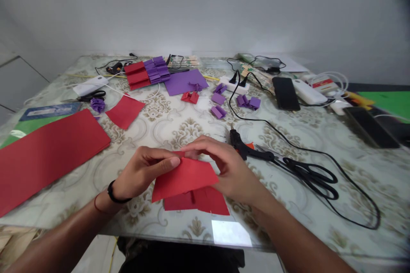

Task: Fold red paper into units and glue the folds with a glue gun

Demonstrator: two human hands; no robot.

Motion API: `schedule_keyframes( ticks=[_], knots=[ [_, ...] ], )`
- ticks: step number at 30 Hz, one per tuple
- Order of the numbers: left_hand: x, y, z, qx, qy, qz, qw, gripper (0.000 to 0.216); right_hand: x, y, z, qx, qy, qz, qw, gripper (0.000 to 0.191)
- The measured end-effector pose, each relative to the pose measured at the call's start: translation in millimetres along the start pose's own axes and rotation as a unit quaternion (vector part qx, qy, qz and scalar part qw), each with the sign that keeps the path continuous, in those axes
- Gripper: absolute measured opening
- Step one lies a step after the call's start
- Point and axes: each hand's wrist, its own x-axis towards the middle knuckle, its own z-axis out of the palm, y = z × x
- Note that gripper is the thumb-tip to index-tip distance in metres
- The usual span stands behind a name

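Observation:
Both my hands hold a red paper square (185,177) just above the near edge of the patterned table (179,128). My left hand (144,170) pinches its upper left edge, thumb on top, fingers closed. My right hand (230,166) grips the upper right edge, fingers curled over the fold. The paper is partly folded, its top flap tilted up over the lower layer (198,200). A black band circles my left wrist.
Black scissors (307,175) and a black glue gun (240,145) with a trailing cord lie to the right. A large red sheet (45,153) covers the left. Purple and red folded pieces (150,70), a purple sheet (184,81), phones (285,92) and chargers lie farther back.

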Motion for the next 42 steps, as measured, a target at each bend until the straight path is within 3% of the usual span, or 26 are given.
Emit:
schedule_keyframes(
  ticks=[3, 6, 13, 19, 29, 34, 39, 42],
  knots=[
    [-0.5, 1.6, 2.7, 0.028, -0.028, 0.032, 0.999, 0.018, -1.4, 0.4, 4.2, -0.034, 0.056, -0.012, 0.998, 0.016],
    [-0.8, 2.6, 2.9, 0.076, -0.044, 0.084, 0.993, 0.016, -3.4, -1.8, 5.5, -0.057, 0.077, -0.035, 0.995, 0.014],
    [-2.1, 4.3, 3.7, 0.173, -0.053, 0.173, 0.968, 0.013, -4.3, -5.7, 4.2, -0.081, 0.063, -0.049, 0.993, 0.009],
    [-3.0, 4.2, 5.3, 0.219, -0.055, 0.199, 0.954, 0.012, -4.1, -6.6, 2.0, -0.107, 0.029, -0.040, 0.993, 0.013],
    [-5.3, 10.3, 4.2, 0.235, -0.068, 0.153, 0.957, 0.019, -2.9, -9.8, 3.8, -0.007, 0.001, 0.023, 1.000, 0.012],
    [-5.1, 12.6, -0.4, 0.217, -0.028, 0.140, 0.966, 0.017, -1.0, -9.1, -0.3, -0.016, 0.002, 0.119, 0.993, 0.009],
    [-0.9, 7.5, 0.2, 0.146, -0.010, 0.034, 0.989, 0.020, -0.4, -5.7, 0.9, -0.038, 0.004, 0.173, 0.984, 0.007],
    [3.1, 2.7, 0.1, 0.052, -0.011, -0.022, 0.998, 0.024, -0.3, -2.6, 1.9, 0.011, -0.004, 0.208, 0.978, 0.009]
  ],
)
